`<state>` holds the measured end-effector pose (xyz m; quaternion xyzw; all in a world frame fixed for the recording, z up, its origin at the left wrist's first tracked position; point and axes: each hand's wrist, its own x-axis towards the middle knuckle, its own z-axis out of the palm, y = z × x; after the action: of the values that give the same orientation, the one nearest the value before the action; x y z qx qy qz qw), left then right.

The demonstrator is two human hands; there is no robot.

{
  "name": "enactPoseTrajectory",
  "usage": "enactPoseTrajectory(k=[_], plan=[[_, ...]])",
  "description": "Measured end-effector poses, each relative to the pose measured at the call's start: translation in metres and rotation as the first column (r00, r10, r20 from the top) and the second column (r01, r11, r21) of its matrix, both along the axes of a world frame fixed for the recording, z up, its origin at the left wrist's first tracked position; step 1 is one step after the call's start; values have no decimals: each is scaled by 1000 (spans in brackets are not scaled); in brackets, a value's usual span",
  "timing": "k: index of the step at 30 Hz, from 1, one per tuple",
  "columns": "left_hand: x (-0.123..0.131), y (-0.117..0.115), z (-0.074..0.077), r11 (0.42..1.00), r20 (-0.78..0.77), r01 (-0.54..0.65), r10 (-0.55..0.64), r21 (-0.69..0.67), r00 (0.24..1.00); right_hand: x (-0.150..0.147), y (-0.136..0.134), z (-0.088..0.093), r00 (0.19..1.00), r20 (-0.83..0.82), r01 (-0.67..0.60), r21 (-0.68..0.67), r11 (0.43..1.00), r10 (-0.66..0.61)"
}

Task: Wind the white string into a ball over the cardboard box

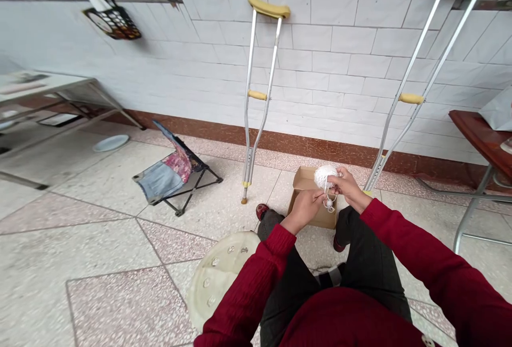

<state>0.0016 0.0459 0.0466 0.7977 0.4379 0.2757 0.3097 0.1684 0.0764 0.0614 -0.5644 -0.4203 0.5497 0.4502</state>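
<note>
A ball of white yarn [325, 176] is up in front of me, over an open cardboard box [306, 180] that sits on the floor between my feet. My right hand [347, 186] is closed on the ball's right side. Just below and to the left, my left hand [306, 208] is closed, its fingertips pinching white yarn near the ball. A small loose tangle of yarn [329, 204] hangs beneath my fingers. The box's inside is partly hidden by my hands.
Two crutches lean on the tiled wall, one ahead [257, 95] and one at right [411, 98]. A folding stool [162, 182] stands left, and a pale round stool top [208, 293] is beside my left leg. At far right is a brown table [476, 134].
</note>
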Motion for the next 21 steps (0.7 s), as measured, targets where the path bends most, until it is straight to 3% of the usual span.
enactPoseTrajectory(k=[3, 5, 11, 13, 15, 18, 21], plan=[[-1, -3, -7, 996, 147, 36, -24, -76, 989, -9, -10, 18, 964, -259, -62, -12, 998, 57], [-2, -2, -11, 995, 175, 44, -28, -89, 984, -8, -16, 31, 937, -340, -73, 28, 997, 78], [-16, 7, -25, 1000, 54, -9, 8, 21, 999, 11, -22, 59, 981, -177, -42, 210, 977, 81], [-21, 11, -29, 998, -8, -26, 27, 58, 1000, 14, -25, 68, 965, -251, -21, 216, 976, 76], [-25, 18, -31, 996, -33, -62, 64, 65, 997, 13, -33, 78, 915, -374, -91, 173, 981, 151], [-31, 36, -19, 994, -37, -94, 96, 58, 995, 7, -54, 84, 829, -423, -363, 92, 927, 366], [-42, 55, 17, 976, -102, -82, 105, 203, 989, 4, -70, 66, 800, -310, -541, -3, 841, 514]])
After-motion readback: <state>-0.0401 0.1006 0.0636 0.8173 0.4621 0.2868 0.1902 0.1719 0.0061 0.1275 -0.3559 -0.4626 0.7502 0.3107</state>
